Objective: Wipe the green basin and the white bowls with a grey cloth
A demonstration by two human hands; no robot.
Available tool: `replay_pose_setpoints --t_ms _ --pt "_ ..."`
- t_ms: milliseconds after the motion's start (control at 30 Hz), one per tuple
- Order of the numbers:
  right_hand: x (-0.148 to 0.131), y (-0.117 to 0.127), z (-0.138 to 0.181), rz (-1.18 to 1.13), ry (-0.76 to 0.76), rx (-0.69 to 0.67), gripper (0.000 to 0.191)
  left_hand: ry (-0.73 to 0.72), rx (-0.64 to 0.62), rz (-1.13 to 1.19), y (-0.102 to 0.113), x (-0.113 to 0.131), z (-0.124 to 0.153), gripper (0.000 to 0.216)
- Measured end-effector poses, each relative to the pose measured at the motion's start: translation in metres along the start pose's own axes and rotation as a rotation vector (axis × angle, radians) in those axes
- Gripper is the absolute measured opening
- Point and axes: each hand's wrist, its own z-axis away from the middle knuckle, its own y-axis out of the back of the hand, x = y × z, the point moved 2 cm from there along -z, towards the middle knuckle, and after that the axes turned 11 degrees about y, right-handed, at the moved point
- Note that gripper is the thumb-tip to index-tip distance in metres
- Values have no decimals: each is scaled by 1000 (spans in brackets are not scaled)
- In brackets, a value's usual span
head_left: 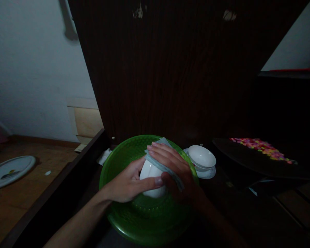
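Over a round green plastic basin (119,224), my left hand (130,182) grips a white bowl (150,172), its thumb lying across the near side. The bowl is tilted and partly covered by my hands. My right hand (170,162) is closed around a thin grey-blue cloth (158,163) and presses it against the upper right of the bowl. Part of the cloth pokes out above the fingers and a strip hangs below them.
Right of the basin, white bowls (203,156) stand stacked on a plate (208,173). A crumpled white tissue (104,157) lies at left. Behind rises a dark wooden panel (175,69). Colourful small items (263,148) lie on a dark surface at right. A white oval lid-like object (12,170) rests on the floor.
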Motion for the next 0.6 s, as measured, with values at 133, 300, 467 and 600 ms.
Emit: replay_pose_setpoints --t_ms 133,300,467,600 --pt "6 -2 0 -9 -89 135 46 -122 -41 -86 -2 4 -4 67" --pt "16 -12 8 -115 -400 410 44 -189 -128 -252 -8 2 -6 73" --pt "25 -20 13 -268 -642 564 43 -111 -68 -284 -4 -8 -4 53" --pt "24 -16 10 -233 -763 582 42 -38 -6 -49 -1 -11 -3 66"
